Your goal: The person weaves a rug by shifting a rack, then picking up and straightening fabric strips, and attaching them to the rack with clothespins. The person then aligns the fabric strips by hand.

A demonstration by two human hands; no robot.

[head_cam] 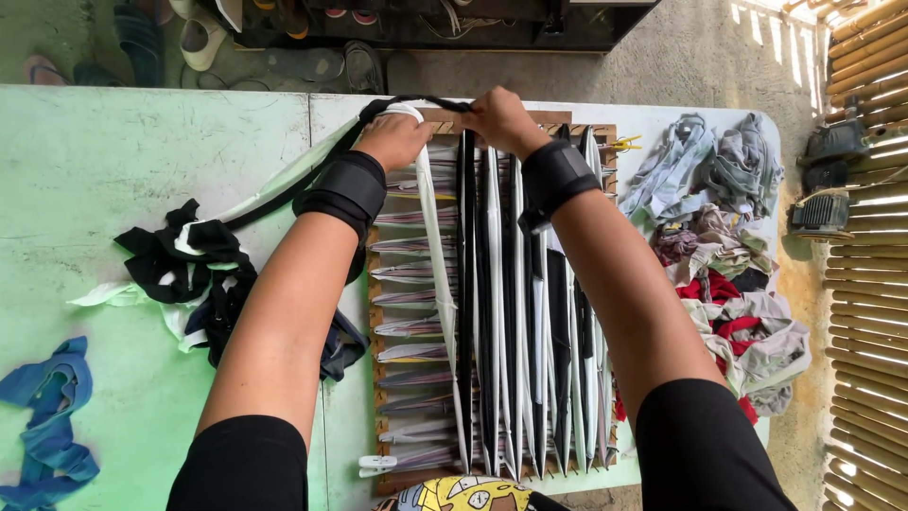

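Far left on my pale green table (113, 151): a blue fabric strip (47, 416) bunched near the edge. Next right, a heap of black and white fabric strips (194, 274), tangled, lying just beside my left forearm.

My left hand (392, 140) is at the top edge of the wooden weaving frame (374, 312), fingers curled closed around a white strip (437, 274) that runs down the frame toward me. A black wrist band (345, 189) sits on that wrist. A black strip (416, 102) arcs between my two hands across the frame top, its tail trailing left down to the heap, alongside a pale strip.

The frame lies flat, centre of the table, long side toward me. Horizontal grey-white strips are stretched across its left part; vertical black and white strips (520, 331) fill the middle and right, packed touching each other. A white clothespin (376, 465) is clipped at the frame's lower left corner.

My right hand (501, 118) is also at the top edge, closed in a pinch on the black strip's end, knuckles up. A second black wrist band (558, 175) is on that wrist. A yellow clothespin (624, 144) sits at the frame's upper right corner.

Right of the frame: a pile of mixed fabric scraps (728, 255), grey, white, red, dark, touching the frame's side and reaching the table's right edge. Beyond, a bamboo wall (870, 284). Past the table top, sandals (203, 38) on the concrete floor.
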